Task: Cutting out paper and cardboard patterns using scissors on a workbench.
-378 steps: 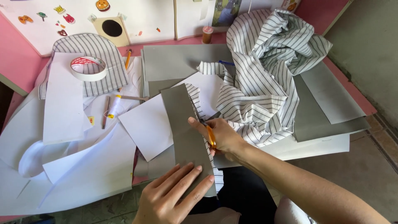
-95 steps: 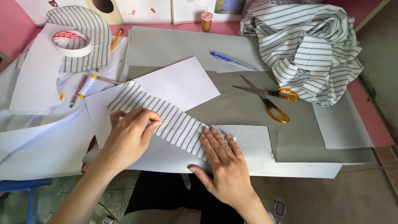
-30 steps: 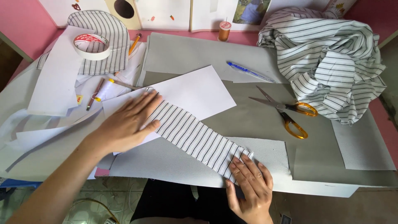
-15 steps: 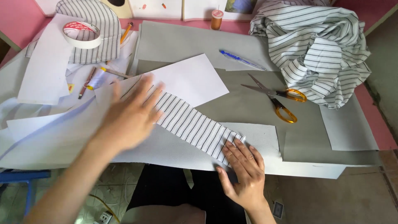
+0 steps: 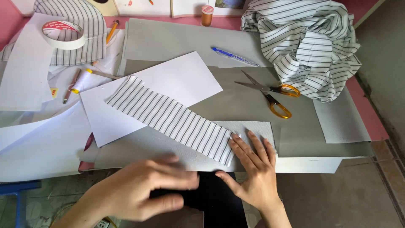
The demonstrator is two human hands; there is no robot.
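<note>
A long strip of black-and-white striped cloth lies slanted across a white paper sheet and grey card. My right hand rests flat with fingers spread at the strip's lower right end, fingertips touching the grey card beside it. My left hand is off the table, blurred, hovering by the front edge with fingers loosely curled and nothing in it.
Orange-handled scissors lie open on the grey card. A blue pen lies behind them. A bunched striped shirt fills the back right. A tape roll, thread spool and pencils sit at the left among white paper pieces.
My left hand has lifted off the upper end of the striped strip and drawn back toward the front edge. My right hand stays at the strip's lower end.
</note>
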